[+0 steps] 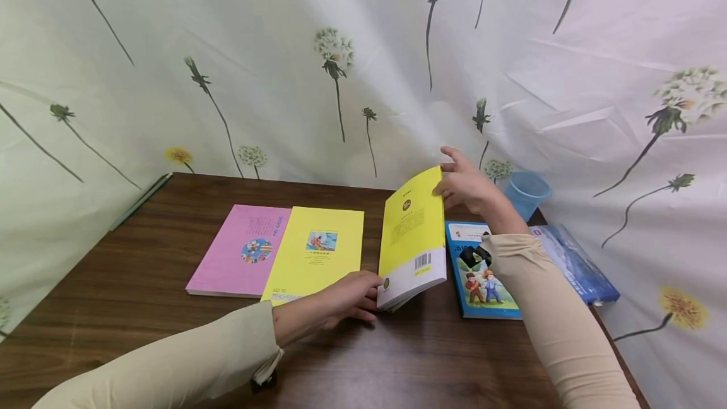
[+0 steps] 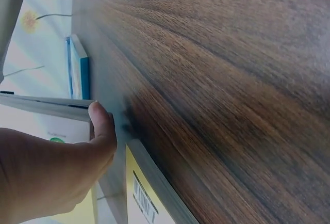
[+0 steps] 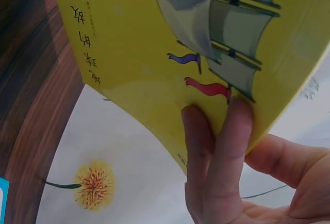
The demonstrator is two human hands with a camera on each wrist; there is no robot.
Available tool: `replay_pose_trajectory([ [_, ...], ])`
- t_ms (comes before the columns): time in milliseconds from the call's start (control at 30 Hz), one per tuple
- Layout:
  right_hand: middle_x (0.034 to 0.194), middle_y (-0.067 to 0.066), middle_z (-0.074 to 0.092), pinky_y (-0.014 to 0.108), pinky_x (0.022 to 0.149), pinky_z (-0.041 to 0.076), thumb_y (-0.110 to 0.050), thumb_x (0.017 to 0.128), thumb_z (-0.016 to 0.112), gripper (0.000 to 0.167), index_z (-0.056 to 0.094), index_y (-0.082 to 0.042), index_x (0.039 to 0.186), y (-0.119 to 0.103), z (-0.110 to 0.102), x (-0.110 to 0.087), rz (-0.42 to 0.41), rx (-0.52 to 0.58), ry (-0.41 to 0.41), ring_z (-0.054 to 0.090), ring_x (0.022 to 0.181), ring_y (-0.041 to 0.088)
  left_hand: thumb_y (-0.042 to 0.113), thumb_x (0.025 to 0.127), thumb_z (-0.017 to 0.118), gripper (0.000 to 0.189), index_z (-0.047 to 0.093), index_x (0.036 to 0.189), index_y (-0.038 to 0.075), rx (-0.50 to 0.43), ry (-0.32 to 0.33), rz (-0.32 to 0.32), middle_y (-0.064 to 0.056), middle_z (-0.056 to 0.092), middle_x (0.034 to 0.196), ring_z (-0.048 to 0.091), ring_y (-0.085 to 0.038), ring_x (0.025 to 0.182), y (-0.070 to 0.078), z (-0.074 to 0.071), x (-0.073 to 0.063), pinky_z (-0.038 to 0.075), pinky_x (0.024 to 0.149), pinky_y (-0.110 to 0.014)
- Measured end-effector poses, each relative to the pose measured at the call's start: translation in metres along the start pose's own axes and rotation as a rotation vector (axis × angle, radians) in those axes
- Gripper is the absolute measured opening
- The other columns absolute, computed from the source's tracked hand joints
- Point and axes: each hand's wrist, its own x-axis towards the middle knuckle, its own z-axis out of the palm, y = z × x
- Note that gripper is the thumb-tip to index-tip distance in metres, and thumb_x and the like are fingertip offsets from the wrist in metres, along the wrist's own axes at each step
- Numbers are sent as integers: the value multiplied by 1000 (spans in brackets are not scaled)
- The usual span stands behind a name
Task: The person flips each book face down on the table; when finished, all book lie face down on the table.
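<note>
A yellow paperback book (image 1: 411, 226) is lifted and tilted over the table, its back cover with a barcode facing the head camera. My right hand (image 1: 468, 185) pinches its upper right corner. In the right wrist view its front cover (image 3: 129, 53) shows a sailing ship; two fingers (image 3: 234, 146) press on that side, the thumb behind. At the book's lower left corner, my left hand (image 1: 349, 298) grips the edge. In the left wrist view one digit (image 2: 104, 131) lies across the page ends, while the other fingers are hidden.
Left of the held book, a second yellow book (image 1: 318, 238) lies beside a pink book (image 1: 244, 251). A blue picture-covered book (image 1: 483, 289) lies to the right, partly under my right arm, next to another blue book (image 1: 573, 264). Behind them stands a blue plastic cup (image 1: 527, 191) near the curtain.
</note>
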Motion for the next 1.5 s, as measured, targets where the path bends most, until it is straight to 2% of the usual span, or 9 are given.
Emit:
replay_pose_trajectory([
  [233, 164, 16, 17, 43, 83, 62, 12, 86, 58, 103, 0, -28, 162, -1, -5, 0, -24, 41, -9, 66, 105, 38, 29, 100, 47, 46, 51, 132, -4, -1, 11, -6, -18, 67, 111, 72, -25, 91, -2, 1, 2, 61, 72, -35],
  [400, 165, 18, 15, 39, 79, 62, 11, 89, 55, 100, -2, -26, 162, 0, -10, -1, -22, 32, -23, 64, 110, 37, 28, 96, 50, 41, 59, 122, -2, 18, 87, -12, -14, 63, 103, 66, -18, 78, -2, 0, 3, 57, 63, -27],
  [500, 165, 19, 15, 37, 77, 62, 11, 90, 54, 98, -2, -26, 162, 3, -14, 0, -17, 17, -23, 65, 109, 35, 26, 96, 49, 40, 59, 124, -1, 23, 130, -4, -12, 59, 98, 59, -16, 72, 0, -1, 1, 53, 60, -24],
  [700, 165, 21, 13, 41, 80, 62, 12, 88, 54, 100, -1, -26, 162, 19, -19, 5, -4, 1, -22, 66, 103, 33, 25, 101, 49, 38, 57, 127, -2, 46, 167, 41, -9, 57, 88, 52, -15, 68, 0, -4, -1, 52, 63, -26],
  [900, 166, 19, 10, 42, 81, 62, 14, 88, 52, 99, 2, -29, 162, 36, -22, 9, -3, 20, -52, 64, 113, 38, 26, 103, 52, 36, 57, 126, -1, 79, 212, 70, -8, 58, 86, 52, -16, 69, 0, -8, 1, 52, 66, -28],
  [1067, 165, 19, 10, 41, 79, 62, 17, 87, 51, 99, 6, -29, 162, 46, -21, 12, -25, 9, -94, 60, 120, 42, 24, 102, 54, 33, 57, 123, -2, 107, 224, 93, -9, 61, 89, 51, -17, 69, 0, -9, 1, 49, 63, -28],
  [1267, 161, 20, 16, 41, 76, 62, 17, 89, 51, 97, 8, -28, 162, 59, -19, 17, -35, -60, -104, 65, 112, 37, 23, 101, 55, 30, 57, 119, -2, 119, 225, 111, -10, 62, 90, 50, -18, 67, -1, -8, 3, 44, 61, -27],
  [1400, 156, 22, 24, 44, 74, 63, 16, 89, 51, 94, 9, -26, 162, 71, -17, 22, -49, -108, -118, 68, 106, 34, 22, 99, 58, 27, 58, 115, -1, 119, 213, 90, -8, 58, 83, 49, -17, 66, -1, -8, 5, 43, 59, -26],
  [1500, 157, 22, 23, 44, 73, 63, 14, 89, 53, 93, 10, -26, 162, 82, -12, 25, -32, -144, -126, 68, 104, 33, 21, 99, 59, 27, 59, 114, -1, 121, 201, 64, -7, 57, 82, 50, -17, 66, -2, -9, 5, 45, 59, -27],
])
